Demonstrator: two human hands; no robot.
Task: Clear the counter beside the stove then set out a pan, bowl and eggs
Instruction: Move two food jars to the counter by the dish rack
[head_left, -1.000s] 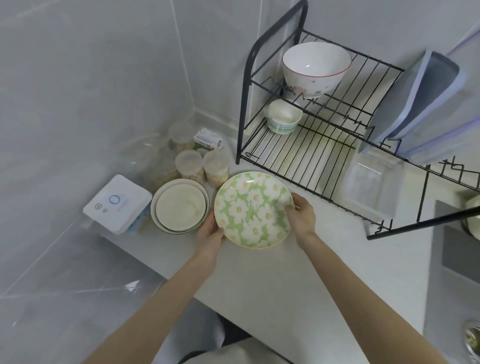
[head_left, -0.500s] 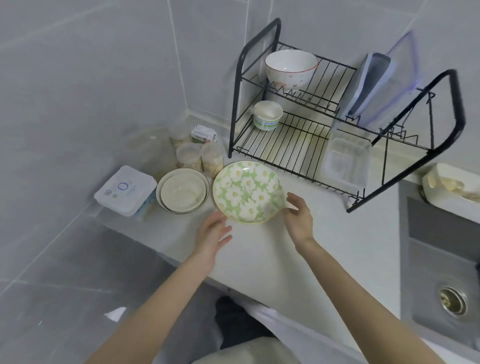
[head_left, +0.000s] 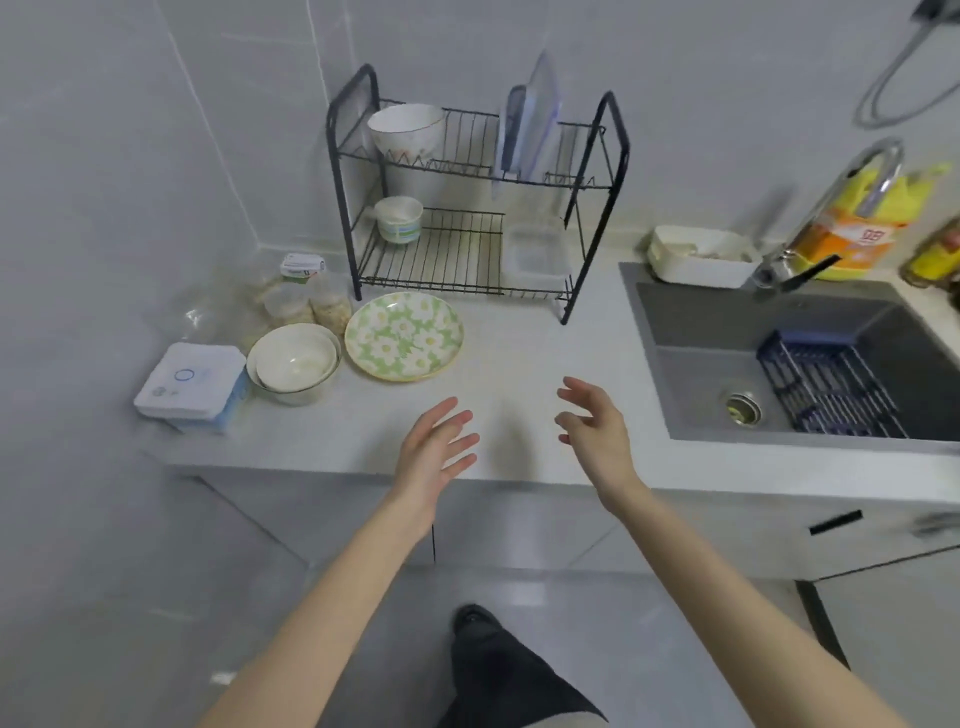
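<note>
A green plate with white flowers (head_left: 404, 335) lies flat on the pale counter (head_left: 519, 395), in front of the black dish rack (head_left: 470, 197). Left of the plate sits a stack of white bowls (head_left: 293, 362). A large white bowl (head_left: 407, 129) stands on the rack's top shelf and a small cup-like bowl (head_left: 398, 219) on the lower one. My left hand (head_left: 434, 453) and my right hand (head_left: 595, 427) hover over the counter's front edge, fingers spread, holding nothing, well short of the plate.
A white box (head_left: 189, 385) sits at the counter's left end, with clear jars (head_left: 311, 306) behind the bowls. To the right are a dark sink (head_left: 779, 358) with a blue rack (head_left: 826, 384), a tap (head_left: 852, 197), a white tray (head_left: 698, 254) and yellow packaging (head_left: 857, 223).
Both hands have let go of the flowered plate, left it on the counter and drawn back toward me. The view has pulled back and to the right, bringing the sink in.
</note>
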